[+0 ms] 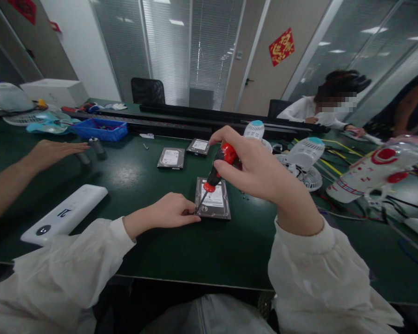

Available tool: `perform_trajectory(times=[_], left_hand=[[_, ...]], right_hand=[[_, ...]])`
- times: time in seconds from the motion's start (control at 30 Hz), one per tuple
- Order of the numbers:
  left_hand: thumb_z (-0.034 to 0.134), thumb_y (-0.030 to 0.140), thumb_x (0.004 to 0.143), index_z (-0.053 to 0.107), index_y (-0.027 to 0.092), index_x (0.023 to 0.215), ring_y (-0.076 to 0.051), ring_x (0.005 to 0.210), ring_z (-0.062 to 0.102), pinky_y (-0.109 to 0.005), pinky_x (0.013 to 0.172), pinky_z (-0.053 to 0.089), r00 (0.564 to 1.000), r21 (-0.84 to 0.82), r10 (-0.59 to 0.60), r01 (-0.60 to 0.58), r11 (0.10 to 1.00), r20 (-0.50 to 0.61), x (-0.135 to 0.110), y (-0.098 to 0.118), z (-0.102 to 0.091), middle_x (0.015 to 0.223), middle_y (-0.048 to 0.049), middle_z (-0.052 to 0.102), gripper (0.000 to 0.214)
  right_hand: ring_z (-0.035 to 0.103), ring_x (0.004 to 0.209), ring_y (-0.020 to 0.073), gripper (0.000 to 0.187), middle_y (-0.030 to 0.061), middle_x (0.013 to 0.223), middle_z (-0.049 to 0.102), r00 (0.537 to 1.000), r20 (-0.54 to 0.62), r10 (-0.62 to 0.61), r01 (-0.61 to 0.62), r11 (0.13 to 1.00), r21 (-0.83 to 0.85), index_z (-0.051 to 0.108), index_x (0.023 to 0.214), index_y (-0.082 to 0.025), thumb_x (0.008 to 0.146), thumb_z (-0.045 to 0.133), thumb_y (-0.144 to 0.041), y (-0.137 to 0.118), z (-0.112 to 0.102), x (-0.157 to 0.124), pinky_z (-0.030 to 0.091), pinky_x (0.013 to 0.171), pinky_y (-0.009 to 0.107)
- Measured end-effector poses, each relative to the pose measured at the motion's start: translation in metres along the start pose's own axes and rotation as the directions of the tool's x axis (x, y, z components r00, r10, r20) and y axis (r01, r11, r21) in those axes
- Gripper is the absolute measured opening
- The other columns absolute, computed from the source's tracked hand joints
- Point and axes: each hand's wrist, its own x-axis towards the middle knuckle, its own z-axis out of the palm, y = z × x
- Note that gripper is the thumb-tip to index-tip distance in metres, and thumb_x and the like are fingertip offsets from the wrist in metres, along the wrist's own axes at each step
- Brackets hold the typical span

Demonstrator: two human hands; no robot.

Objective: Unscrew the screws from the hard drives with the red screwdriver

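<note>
A hard drive [213, 200] lies label up on the green table. My right hand [252, 169] wraps around the red and black handle of a screwdriver [214, 174] and holds it tilted. Its tip reaches the drive's near left corner. There my left hand [169, 211] grips the drive's edge with thumb and fingers close together, right beside the tip; the fingertips partly hide the contact. Two more hard drives lie farther back, one on the left [171, 158] and a smaller-looking one [199, 146] partly behind my right hand.
Another person's hand [52, 155] hovers at the left near metal cylinders [97, 148]. A white power bank [64, 214] lies at front left, a blue tray [101, 130] behind. Small fans [304, 160], a patterned bottle [376, 169] and cables crowd the right. Small screws [244, 196] lie beside the drive.
</note>
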Motion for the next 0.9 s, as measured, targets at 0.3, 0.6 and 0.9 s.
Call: perform_trajectory(times=[0.3, 0.6, 0.9], left_hand=[[0.061, 0.046, 0.104, 0.060, 0.020, 0.070, -0.014, 0.057, 0.055, -0.028, 0.061, 0.033, 1.000, 0.024, 0.022, -0.022, 0.999, -0.015, -0.0007, -0.0036, 0.0014, 0.063, 0.0027, 0.059, 0.042], [0.061, 0.045, 0.103, 0.061, 0.019, 0.071, -0.014, 0.057, 0.056, -0.027, 0.060, 0.033, 0.999, 0.027, 0.033, -0.032, 0.999, -0.029, -0.0002, -0.0043, 0.0031, 0.063, 0.0028, 0.060, 0.042], [0.061, 0.044, 0.104, 0.064, 0.019, 0.072, -0.014, 0.058, 0.057, -0.027, 0.060, 0.034, 0.999, 0.014, 0.027, -0.027, 1.000, -0.020, -0.0002, -0.0025, 0.0020, 0.065, 0.0023, 0.062, 0.041]], right_hand=[[0.052, 0.064, 0.0152, 0.050, 0.0007, 0.072, 0.063, 0.995, -0.065, 0.077, -0.079, 0.996, -0.034, 0.073, 0.131, -0.017, 0.101, 0.060, -0.056, -0.0010, -0.0004, 0.0014, 0.029, 0.065, 0.030], [0.055, 0.070, 0.0162, 0.047, 0.0024, 0.083, 0.068, 0.999, -0.047, 0.004, -0.004, 1.000, -0.006, 0.066, 0.139, -0.015, 0.103, 0.052, -0.041, 0.0001, 0.0016, 0.0019, 0.033, 0.068, 0.031], [0.046, 0.061, 0.0133, 0.047, -0.0038, 0.075, 0.055, 0.999, -0.054, 0.009, -0.010, 1.000, -0.008, 0.054, 0.143, -0.011, 0.099, 0.055, -0.030, 0.0000, 0.0042, 0.0008, 0.030, 0.063, 0.030]])
